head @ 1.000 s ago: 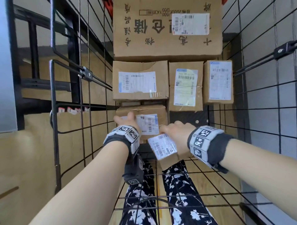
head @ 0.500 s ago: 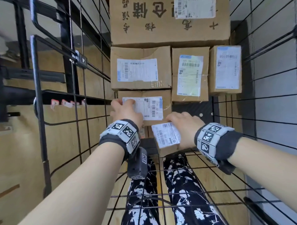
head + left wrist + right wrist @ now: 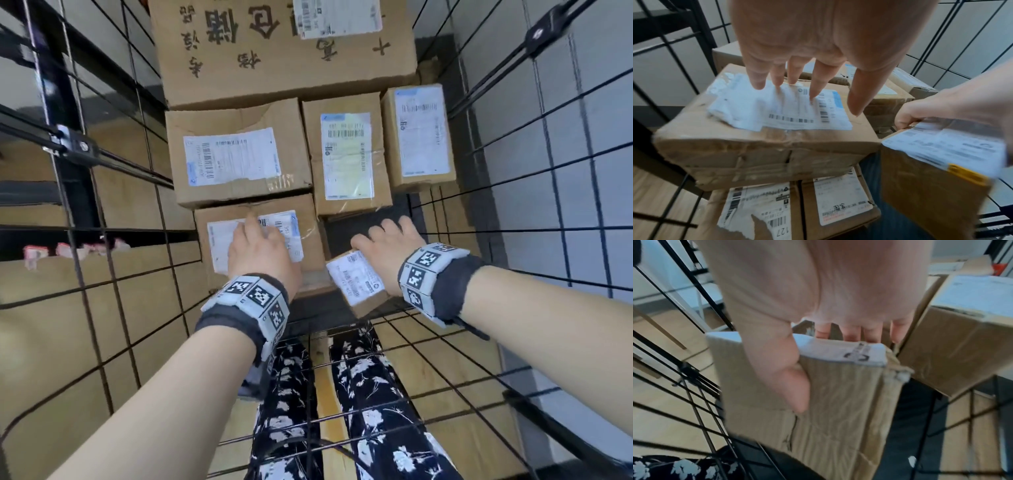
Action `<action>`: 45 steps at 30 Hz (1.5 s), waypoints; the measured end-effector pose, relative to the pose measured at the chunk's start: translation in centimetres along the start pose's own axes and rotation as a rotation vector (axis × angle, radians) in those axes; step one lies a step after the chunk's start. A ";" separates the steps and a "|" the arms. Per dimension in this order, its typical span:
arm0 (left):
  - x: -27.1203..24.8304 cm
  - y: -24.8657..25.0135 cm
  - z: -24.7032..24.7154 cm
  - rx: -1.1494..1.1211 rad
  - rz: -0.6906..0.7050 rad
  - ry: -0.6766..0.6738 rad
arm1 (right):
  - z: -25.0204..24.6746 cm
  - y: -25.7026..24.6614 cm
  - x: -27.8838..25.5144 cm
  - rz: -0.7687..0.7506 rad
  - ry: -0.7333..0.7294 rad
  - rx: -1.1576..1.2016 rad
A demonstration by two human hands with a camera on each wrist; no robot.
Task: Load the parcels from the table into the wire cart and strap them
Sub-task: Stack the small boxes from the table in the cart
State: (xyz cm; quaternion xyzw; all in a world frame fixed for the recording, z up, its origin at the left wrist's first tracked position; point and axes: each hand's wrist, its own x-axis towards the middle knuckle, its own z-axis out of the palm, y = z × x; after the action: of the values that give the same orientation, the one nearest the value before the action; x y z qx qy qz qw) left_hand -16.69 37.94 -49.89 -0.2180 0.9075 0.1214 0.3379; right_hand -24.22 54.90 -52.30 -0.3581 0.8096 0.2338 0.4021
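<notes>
Inside the wire cart (image 3: 548,192), loading goes on: left hand (image 3: 260,250) lies flat on a stacked parcel (image 3: 308,240); right hand (image 3: 390,246) clasps a small parcel (image 3: 356,284), which next needs seating in the gap beside it.

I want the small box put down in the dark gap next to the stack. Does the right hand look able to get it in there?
Probably yes. The right hand grips the small box just at the dark gap, and nothing lies in it.

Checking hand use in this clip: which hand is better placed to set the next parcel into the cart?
Right. The right hand already grips the small parcel over the dark gap beside the stack. The left hand only lies flat, fingers straight, on the stacked parcel, holding nothing.
</notes>
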 end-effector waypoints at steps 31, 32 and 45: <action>3.7 1.4 5.6 0.374 0.072 0.100 | 4.2 3.2 9.0 0.672 -0.128 1.210; 3.6 1.4 5.6 0.376 0.075 0.108 | 4.1 3.2 8.9 0.694 -0.100 1.199; 3.7 1.2 5.9 0.368 0.106 0.078 | 1.7 2.8 8.5 0.603 -0.209 0.880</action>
State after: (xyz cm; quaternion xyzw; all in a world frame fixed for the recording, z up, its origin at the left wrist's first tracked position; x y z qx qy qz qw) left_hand -16.45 39.95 -56.71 -0.1088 0.9371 -0.0375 0.3297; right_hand -29.13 54.48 -59.95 0.1174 0.8536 0.0121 0.5074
